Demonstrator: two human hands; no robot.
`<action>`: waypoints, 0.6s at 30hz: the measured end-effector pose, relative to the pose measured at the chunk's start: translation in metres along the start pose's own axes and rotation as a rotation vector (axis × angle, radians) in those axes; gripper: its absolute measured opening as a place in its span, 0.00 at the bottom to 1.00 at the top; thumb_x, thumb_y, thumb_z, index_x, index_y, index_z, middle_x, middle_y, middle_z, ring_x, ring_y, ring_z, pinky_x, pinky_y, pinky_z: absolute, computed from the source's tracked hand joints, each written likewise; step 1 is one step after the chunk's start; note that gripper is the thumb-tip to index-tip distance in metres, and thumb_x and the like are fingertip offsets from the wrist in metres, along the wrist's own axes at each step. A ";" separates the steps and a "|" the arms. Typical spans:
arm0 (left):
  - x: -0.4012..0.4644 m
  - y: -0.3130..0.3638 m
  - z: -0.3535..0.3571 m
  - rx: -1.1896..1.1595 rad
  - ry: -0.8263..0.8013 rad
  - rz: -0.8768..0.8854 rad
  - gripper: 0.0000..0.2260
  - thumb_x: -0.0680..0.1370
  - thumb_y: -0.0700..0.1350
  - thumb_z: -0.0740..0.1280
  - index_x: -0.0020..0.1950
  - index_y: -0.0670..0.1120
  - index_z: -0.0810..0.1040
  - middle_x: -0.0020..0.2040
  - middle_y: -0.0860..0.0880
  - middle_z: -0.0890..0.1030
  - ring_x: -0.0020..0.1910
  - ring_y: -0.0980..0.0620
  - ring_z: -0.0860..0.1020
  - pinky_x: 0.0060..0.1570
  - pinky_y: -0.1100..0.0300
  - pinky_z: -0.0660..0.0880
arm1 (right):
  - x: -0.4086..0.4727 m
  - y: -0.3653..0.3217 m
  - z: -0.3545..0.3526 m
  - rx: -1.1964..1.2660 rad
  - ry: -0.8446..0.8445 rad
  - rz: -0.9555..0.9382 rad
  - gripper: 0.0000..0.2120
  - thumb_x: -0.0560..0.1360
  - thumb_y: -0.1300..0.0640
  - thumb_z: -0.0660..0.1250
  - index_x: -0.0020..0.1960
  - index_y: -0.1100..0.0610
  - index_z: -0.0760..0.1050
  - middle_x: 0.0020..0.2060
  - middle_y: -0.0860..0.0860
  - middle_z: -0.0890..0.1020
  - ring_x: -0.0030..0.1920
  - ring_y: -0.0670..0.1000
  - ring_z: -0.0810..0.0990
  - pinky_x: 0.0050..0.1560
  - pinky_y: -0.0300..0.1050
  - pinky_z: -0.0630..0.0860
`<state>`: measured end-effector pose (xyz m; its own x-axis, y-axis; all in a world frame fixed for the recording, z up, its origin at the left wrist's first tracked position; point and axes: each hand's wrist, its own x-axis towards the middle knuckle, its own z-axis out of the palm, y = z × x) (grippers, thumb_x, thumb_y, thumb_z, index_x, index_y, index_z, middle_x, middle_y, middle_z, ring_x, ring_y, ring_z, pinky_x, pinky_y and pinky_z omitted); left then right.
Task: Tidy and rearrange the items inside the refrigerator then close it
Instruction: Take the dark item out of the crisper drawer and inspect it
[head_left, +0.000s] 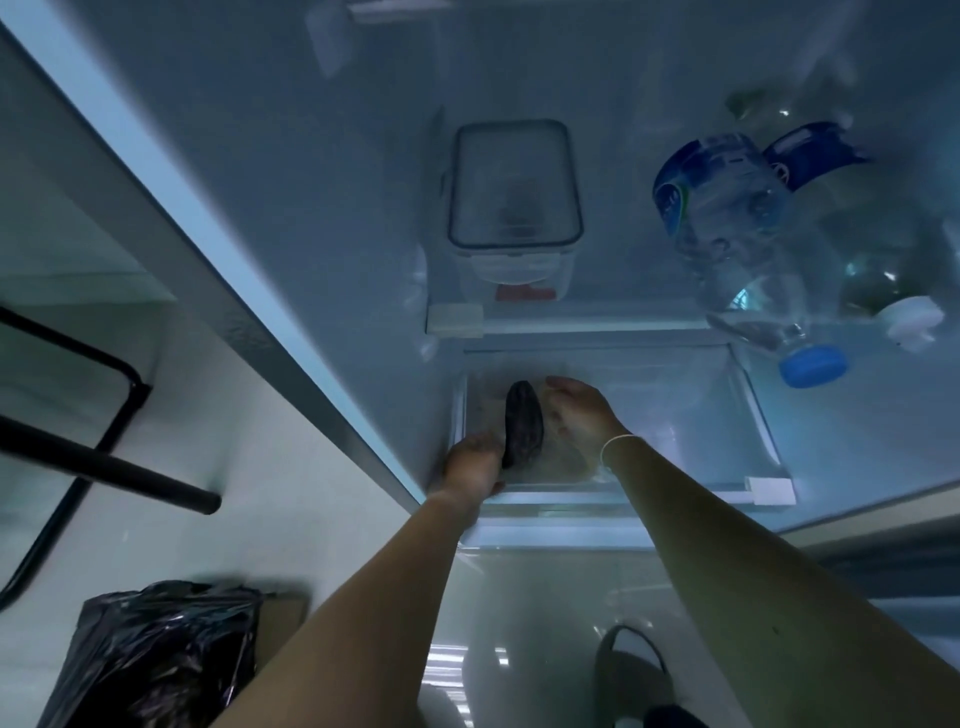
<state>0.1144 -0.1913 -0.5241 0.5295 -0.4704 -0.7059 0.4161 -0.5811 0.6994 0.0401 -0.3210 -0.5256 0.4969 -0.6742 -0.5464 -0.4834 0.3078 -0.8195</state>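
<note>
I look down into the open refrigerator. My left hand (475, 462) grips the near end of a dark oblong item (523, 423) standing on edge in the clear bottom drawer (753, 410). My right hand (579, 413) lies just right of it, fingers curved against a pale thing under the dark item; what that is I cannot tell. On the glass shelf (597, 312) above sit a clear lidded container (514, 200) and two water bottles: one with a blue cap (727, 234), one with a white cap (862, 228).
The fridge's left wall edge (291, 322) runs diagonally beside my left arm. A black plastic bag (156, 660) lies on the floor at lower left, with a black metal frame (104, 457) above it. A slipper (631, 675) shows at the bottom.
</note>
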 end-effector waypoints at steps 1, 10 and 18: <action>0.001 0.000 0.001 -0.007 -0.004 -0.007 0.13 0.80 0.37 0.56 0.40 0.54 0.69 0.45 0.49 0.74 0.43 0.50 0.75 0.37 0.62 0.76 | 0.002 0.001 0.002 -0.014 -0.008 -0.010 0.23 0.76 0.57 0.62 0.70 0.57 0.70 0.54 0.51 0.74 0.55 0.51 0.73 0.68 0.50 0.70; 0.006 -0.003 0.007 -0.153 0.007 -0.076 0.17 0.81 0.41 0.55 0.70 0.47 0.67 0.63 0.46 0.73 0.53 0.46 0.76 0.35 0.59 0.78 | 0.009 -0.004 0.010 -0.094 -0.120 -0.096 0.25 0.78 0.60 0.63 0.73 0.56 0.64 0.73 0.53 0.67 0.72 0.52 0.67 0.73 0.47 0.63; 0.009 -0.007 0.011 -0.270 0.040 -0.078 0.14 0.79 0.36 0.57 0.64 0.46 0.71 0.54 0.43 0.75 0.38 0.50 0.72 0.38 0.62 0.74 | 0.023 0.002 0.014 -0.132 -0.051 -0.115 0.19 0.75 0.63 0.66 0.66 0.59 0.72 0.65 0.58 0.75 0.65 0.57 0.74 0.68 0.52 0.70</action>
<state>0.1079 -0.1991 -0.5368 0.5147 -0.4018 -0.7574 0.6356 -0.4140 0.6516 0.0610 -0.3265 -0.5427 0.5890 -0.6637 -0.4611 -0.5100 0.1374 -0.8492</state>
